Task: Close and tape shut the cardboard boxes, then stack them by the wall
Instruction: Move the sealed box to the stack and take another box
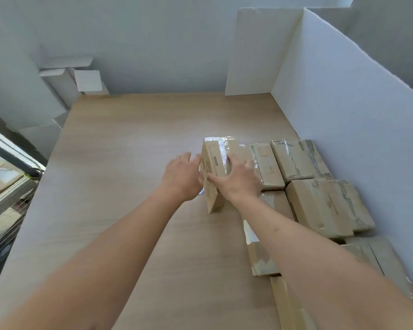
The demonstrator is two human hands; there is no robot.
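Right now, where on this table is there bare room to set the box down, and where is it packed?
Bare wood runs along the table's left half, from the near edge to the back wall, and behind the held box toward the white divider. The right side is crowded: taped boxes lie packed along the divider. Both the left hand and the right hand are on the box.

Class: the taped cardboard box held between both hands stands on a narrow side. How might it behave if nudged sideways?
The upright taped cardboard box probably tips readily, standing tall on a narrow base. Its glossy tape may feel slippery. It looks stiff, keeping square edges between the left hand and right hand.
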